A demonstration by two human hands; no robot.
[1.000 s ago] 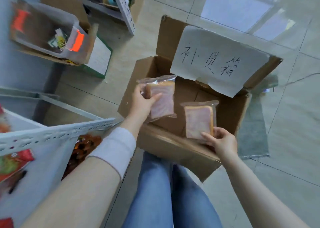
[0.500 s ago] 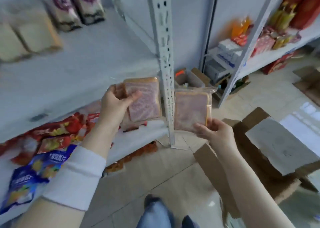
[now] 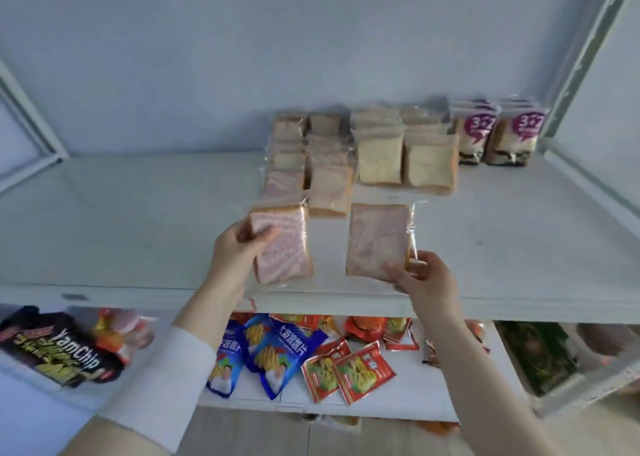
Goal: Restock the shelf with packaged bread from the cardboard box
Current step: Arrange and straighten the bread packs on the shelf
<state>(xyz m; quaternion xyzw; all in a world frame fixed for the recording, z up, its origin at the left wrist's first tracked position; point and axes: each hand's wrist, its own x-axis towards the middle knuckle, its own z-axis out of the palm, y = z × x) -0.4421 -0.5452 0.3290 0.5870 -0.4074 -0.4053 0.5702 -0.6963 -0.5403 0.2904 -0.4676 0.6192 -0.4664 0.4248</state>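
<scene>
Lifted clear of the cardboard box, both packets now hang just in front of the stocked bread rows (image 3: pixel 381 157) on the shelf (image 3: pixel 138 230). The left hand (image 3: pixel 239 251) grips the left packet (image 3: pixel 284 244); the right hand (image 3: pixel 426 279) pinches the right packet (image 3: pixel 377 240). Placement pending.

One wide-angle camera, worn on the head, looks forward and slightly down at the upper shelf (image 3: pixel 138 230) from just in front of its front edge, facing the back wall (image 3: pixel 311 39) squarely. It sits near — the left hand (image 3: pixel 235 251) holding the left bread pack (image 3: pixel 282 244) and the right hand (image 3: pixel 429 282) holding the right bread pack (image 3: pixel 377 240) fill mid-frame. The front edge crosses below the middle; under it the lower shelf (image 3: pixel 433 396) shows from above. The uprights (image 3: pixel 588 57) lean inward at both side edges.
</scene>
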